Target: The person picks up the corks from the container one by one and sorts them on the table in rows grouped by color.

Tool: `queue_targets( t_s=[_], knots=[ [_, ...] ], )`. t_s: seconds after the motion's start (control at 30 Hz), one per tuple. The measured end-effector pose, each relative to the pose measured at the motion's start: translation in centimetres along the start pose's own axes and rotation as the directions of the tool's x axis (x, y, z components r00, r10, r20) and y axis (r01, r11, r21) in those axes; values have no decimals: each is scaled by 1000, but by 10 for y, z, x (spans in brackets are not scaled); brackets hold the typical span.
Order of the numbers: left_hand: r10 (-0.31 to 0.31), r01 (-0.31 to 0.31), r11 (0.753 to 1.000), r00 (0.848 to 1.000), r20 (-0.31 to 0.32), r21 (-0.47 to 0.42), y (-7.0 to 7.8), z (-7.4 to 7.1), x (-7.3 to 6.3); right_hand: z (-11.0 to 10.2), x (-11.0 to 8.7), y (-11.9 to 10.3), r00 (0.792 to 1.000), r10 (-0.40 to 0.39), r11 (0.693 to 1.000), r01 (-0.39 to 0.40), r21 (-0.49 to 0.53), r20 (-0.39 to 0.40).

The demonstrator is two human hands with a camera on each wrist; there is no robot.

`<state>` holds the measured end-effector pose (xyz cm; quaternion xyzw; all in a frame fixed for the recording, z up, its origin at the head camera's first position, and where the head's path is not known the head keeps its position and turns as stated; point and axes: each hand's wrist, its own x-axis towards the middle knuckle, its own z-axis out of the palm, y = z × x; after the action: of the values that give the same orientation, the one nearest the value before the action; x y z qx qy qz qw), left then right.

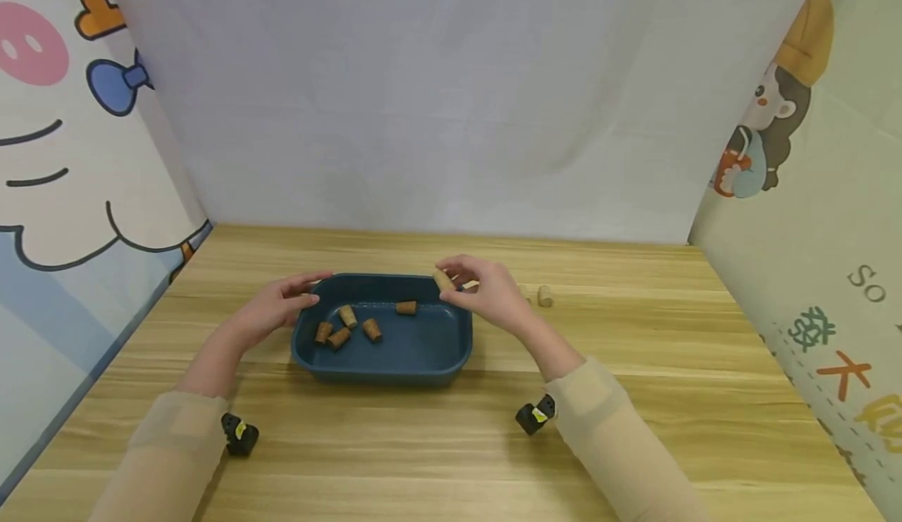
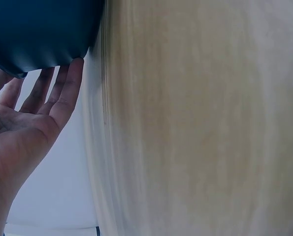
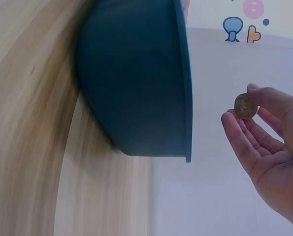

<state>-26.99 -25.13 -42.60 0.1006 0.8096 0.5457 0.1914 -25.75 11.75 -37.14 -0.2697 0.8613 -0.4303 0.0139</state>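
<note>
A dark blue rectangular basin (image 1: 395, 375) stands on the wooden table, with several corks (image 1: 372, 329) lying in its left half and toward its back. My right hand (image 1: 489, 291) pinches a light cork (image 1: 443, 280) between thumb and fingers above the basin's back right corner. In the right wrist view this cork (image 3: 245, 106) shows its round end, held higher than the rim. At the basin's left end is my left hand (image 1: 271, 311), its thumb by the rim. Its relaxed fingers (image 2: 67, 93) touch the outer wall in the left wrist view.
Right of the basin a light cork (image 1: 545, 296) stands on the table (image 1: 634, 365), and another cork (image 1: 524, 292) is partly hidden behind my right hand. A pale curtain (image 1: 423, 115) closes off the back, with printed cloths on both sides.
</note>
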Motion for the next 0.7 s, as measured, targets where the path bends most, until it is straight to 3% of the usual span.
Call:
queue_targets(
  t_s=[0.7],
  knots=[
    [-6, 6, 1000, 1000, 10, 20, -1, -1, 0, -44, -34, 1, 990, -37, 993, 20, -119, -137]
  ],
)
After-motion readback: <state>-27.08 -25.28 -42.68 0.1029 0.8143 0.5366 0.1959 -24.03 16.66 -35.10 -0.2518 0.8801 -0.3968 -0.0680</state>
